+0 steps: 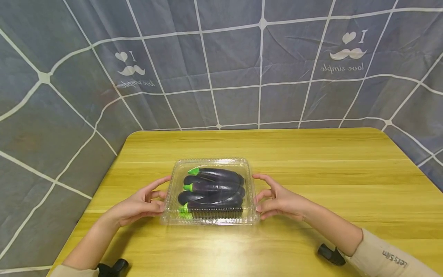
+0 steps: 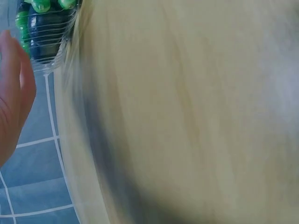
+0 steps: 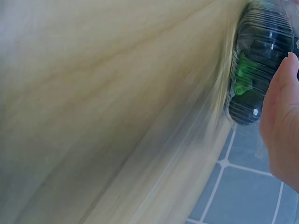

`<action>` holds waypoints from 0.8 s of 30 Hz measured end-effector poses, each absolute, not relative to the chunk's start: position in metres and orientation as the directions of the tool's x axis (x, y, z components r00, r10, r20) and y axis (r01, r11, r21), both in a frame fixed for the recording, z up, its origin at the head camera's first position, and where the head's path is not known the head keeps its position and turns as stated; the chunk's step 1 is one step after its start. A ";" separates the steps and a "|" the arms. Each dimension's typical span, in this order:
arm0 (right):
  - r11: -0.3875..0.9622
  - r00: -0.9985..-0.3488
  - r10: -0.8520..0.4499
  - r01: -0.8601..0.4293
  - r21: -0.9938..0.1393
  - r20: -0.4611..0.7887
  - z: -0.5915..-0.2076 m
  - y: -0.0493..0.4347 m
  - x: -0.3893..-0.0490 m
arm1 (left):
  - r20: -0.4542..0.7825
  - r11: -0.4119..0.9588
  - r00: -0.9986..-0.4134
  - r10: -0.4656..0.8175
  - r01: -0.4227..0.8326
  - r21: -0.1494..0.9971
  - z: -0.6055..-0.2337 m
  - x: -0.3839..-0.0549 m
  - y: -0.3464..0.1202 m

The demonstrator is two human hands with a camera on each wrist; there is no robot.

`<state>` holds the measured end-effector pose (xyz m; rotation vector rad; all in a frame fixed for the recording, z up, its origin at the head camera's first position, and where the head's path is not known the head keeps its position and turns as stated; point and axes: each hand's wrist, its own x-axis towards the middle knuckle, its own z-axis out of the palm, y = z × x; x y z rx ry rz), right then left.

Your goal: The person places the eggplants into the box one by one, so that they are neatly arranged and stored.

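Observation:
A clear plastic clamshell box (image 1: 211,220) with a ribbed rim is in the middle of the head view, its lid closed. Inside lie several dark purple eggplants (image 1: 216,187) with green stem ends, seen through the lid. My left hand (image 1: 140,204) holds the box's left edge, thumb near the front and index finger farther back. At the opposite edge my right hand (image 1: 282,198) grips it in the same way. Both wrist views catch part of the box, with the left fingers (image 2: 23,79) and right fingers (image 3: 280,88) beside its wall. Whether its base touches the table cannot be told.
The wood-grain table (image 1: 311,161) extends around the box on all sides. A grey curtain (image 1: 235,61) with white grid lines stands behind the table and along its sides. Black wrist mounts (image 1: 330,254) show below both forearms.

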<state>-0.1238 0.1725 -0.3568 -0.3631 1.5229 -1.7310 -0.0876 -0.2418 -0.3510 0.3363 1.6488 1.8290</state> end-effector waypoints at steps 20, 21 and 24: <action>0.028 -0.625 -0.734 0.364 -0.931 -0.266 -0.360 0.166 -0.118 | -0.382 0.185 -0.696 0.609 -0.344 0.921 -0.343 -0.083 -0.236; 0.028 -0.623 -0.735 0.365 -0.930 -0.266 -0.359 0.166 -0.118 | -0.382 0.186 -0.694 0.610 -0.344 0.921 -0.343 -0.083 -0.235; 0.026 -0.621 -0.736 0.372 -0.928 -0.270 -0.358 0.165 -0.117 | -0.385 0.186 -0.691 0.612 -0.347 0.919 -0.342 -0.083 -0.235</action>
